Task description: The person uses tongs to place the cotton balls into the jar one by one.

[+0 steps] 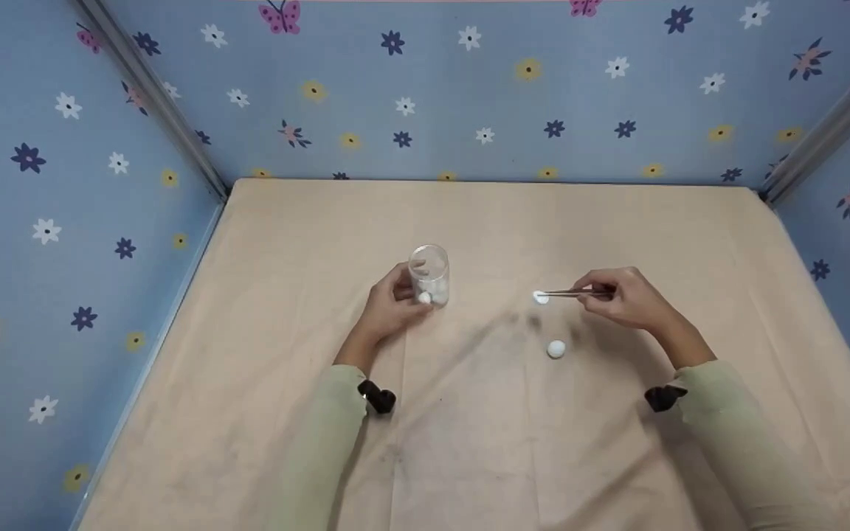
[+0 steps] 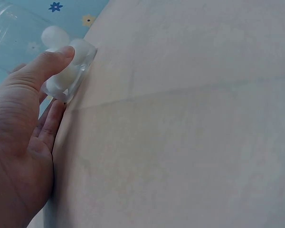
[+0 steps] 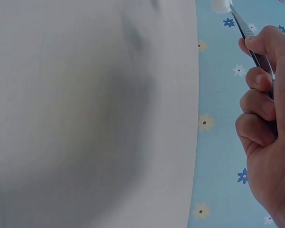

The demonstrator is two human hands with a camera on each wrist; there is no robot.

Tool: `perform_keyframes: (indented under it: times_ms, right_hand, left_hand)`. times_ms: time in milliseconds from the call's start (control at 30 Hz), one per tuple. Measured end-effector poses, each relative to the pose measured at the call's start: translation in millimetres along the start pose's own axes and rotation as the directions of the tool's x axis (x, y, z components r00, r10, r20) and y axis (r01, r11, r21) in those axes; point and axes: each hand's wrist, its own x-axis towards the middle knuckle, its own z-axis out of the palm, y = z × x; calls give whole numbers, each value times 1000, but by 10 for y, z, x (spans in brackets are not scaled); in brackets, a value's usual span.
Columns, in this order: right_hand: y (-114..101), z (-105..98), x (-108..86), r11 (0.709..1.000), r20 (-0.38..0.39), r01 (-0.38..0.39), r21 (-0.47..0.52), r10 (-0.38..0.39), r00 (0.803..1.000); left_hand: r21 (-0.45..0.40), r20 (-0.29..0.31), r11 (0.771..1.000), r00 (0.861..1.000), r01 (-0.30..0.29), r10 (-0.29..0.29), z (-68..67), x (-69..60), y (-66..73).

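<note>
The left hand (image 1: 388, 306) holds a clear jar (image 1: 429, 269) left of the table's middle, well in from the far edge of the table (image 1: 484, 214). Its thumb presses low across the front while the fingers wrap behind, a narrow curl that probably steadies the jar and leaves its open mouth uncovered. The jar stands upright or nearly so; whether its base bears on the cloth, I cannot tell. Several white balls (image 2: 61, 78) lie gathered at the bottom. Toward the table's right edge, the right hand (image 1: 628, 299) pinches tweezers (image 1: 565, 293) between thumb and forefinger, with the other fingers curled in beside them. The tips point at the left edge and grip a white ball (image 1: 540, 298); the shadow apart from it suggests it is off the cloth. Holding the tweezers well back from the tips seems to keep the fingers away from the ball and in control of the squeeze. A loose ball (image 1: 556, 349) lies on the table, nearer the person, just beyond the tweezers' reach and well apart from the jar.
</note>
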Motion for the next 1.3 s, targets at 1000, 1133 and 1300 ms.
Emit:
perform_keyframes:
  times_ms: [1000,1133,1300]
  right_hand:
    - [-106,40,230,999,-27,-12,-37,11,1000]
    - [-120,43,264,1000,-37,-2,-30,1,999]
    - [-144,50,309,1000,-43,-9,-28,7,999]
  left_hand:
    - [1,-5,1000,1000,13,-13,-19,-19,15]
    - [15,1,999,999,35,-35,-11,-14,21]
    - [7,0,999,999,40,-40,-3,-7,33]
